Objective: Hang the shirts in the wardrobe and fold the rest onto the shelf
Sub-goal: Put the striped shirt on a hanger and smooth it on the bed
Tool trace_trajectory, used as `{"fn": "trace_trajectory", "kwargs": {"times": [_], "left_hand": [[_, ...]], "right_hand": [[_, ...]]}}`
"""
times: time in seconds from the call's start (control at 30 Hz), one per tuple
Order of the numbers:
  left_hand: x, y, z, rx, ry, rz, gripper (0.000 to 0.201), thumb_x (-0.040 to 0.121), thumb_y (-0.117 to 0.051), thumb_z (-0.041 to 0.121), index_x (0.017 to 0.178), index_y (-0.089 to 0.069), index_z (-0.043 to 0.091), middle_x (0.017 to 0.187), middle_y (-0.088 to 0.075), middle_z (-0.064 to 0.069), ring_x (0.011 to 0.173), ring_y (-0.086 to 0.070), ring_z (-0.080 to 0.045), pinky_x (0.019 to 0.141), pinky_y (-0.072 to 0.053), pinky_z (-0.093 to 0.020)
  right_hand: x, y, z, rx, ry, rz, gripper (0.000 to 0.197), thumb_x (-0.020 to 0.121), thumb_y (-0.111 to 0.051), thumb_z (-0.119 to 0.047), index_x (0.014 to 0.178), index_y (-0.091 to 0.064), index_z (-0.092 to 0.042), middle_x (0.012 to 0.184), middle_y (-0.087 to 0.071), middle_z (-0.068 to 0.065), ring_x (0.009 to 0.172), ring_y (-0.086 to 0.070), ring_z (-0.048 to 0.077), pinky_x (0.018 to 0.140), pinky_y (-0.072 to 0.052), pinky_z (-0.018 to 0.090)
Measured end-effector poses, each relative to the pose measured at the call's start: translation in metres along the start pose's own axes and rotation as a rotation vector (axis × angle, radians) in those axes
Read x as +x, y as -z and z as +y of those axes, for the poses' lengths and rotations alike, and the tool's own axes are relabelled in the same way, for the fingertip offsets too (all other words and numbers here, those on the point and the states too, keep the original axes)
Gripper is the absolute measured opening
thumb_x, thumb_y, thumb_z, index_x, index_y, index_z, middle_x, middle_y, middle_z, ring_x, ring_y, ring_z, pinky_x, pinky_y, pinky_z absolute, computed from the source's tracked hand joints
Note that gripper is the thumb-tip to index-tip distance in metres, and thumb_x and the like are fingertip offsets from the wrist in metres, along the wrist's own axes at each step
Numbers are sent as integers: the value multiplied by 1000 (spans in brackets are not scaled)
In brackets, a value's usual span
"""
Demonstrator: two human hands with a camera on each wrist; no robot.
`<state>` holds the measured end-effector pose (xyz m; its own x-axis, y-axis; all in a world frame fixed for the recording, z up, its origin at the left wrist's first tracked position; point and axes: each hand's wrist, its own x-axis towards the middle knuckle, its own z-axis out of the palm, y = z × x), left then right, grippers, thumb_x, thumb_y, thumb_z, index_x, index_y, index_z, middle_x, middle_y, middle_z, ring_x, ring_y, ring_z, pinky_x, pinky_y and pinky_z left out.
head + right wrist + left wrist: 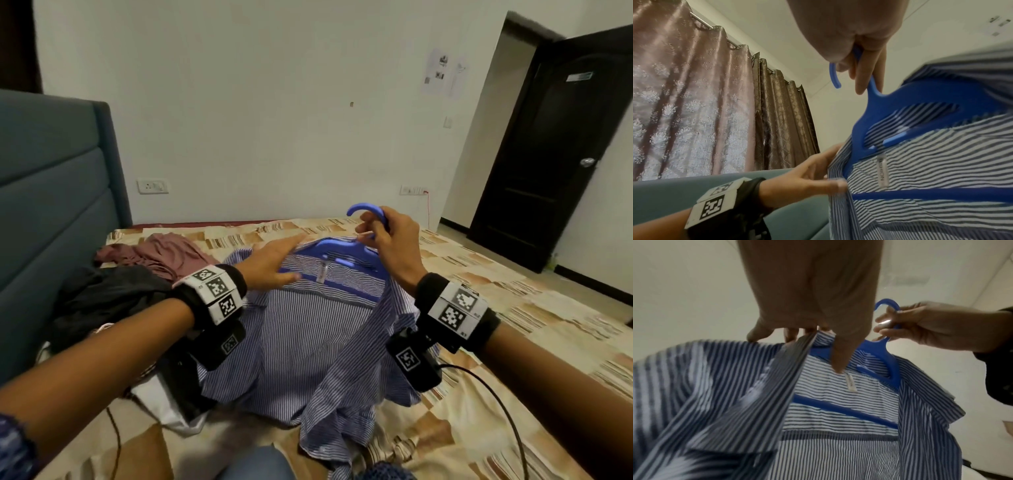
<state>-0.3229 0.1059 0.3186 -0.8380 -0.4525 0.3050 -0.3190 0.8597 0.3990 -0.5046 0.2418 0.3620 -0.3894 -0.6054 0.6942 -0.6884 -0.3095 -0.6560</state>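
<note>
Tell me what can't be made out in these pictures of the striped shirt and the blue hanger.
- Hanger: head view, its ends are hidden inside the striped shirt.
- Shirt's left side: left wrist view, smeared by blur.
- Neck label: right wrist view, text partly cut by a fold.
- Left hand fingertips: head view, hidden behind the collar.
- Wardrobe and shelf: in no view.

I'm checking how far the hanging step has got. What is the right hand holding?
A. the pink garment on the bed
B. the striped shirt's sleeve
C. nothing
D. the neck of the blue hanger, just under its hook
D: the right hand grips the blue hanger just below its hook, while the left hand holds the striped shirt at its collar.
</note>
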Motion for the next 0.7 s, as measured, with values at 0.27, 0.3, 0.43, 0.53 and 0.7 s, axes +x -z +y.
{"fn": "trace_trajectory", "kwargs": {"times": [0.27, 0.3, 0.43, 0.53, 0.7], "left_hand": [[1, 7, -6, 451, 118, 180, 32, 100, -37, 24, 127, -47, 11, 118, -61, -14, 104, -56, -32, 89, -38, -40], [5, 4, 2, 490, 175, 189, 33, 101, -32, 20, 131, -42, 9, 117, -61, -16, 104, -56, -34, 90, -38, -40], [22, -4, 23, 473, 240, 226, 40, 101, -31, 19, 138, -32, 4, 119, -59, -17, 106, -57, -34, 92, -41, -43], [24, -14, 20, 236, 106, 165, 46, 102, -23, 33, 141, -32, 10, 115, -59, -15, 104, -56, -34, 95, -41, -50], [18, -6, -4, -146, 11, 129, 77, 90, -14, 63, 148, -19, 13, 149, -33, -11, 136, -34, -24, 114, -24, -47]], "right_hand": [[-4, 2, -1, 62, 30, -21, 16, 96, -49, -7, 101, -63, -1, 85, -67, 13, 78, -68, 25, 74, -59, 28], [-6, 0, -1, 63, 44, -35, 16, 96, -50, -7, 101, -64, 0, 84, -67, 13, 77, -69, 25, 73, -59, 28], [-10, -10, -3, 39, 101, -92, 13, 95, -52, -8, 96, -65, -4, 80, -68, 12, 75, -69, 27, 70, -59, 31], [-5, -7, 0, 23, 92, -61, 13, 95, -52, -10, 95, -64, -5, 80, -69, 13, 71, -69, 22, 69, -58, 27], [-1, 11, 3, 61, 45, -62, 12, 96, -50, -10, 98, -62, -9, 84, -68, 12, 71, -68, 16, 69, -58, 23]]}}
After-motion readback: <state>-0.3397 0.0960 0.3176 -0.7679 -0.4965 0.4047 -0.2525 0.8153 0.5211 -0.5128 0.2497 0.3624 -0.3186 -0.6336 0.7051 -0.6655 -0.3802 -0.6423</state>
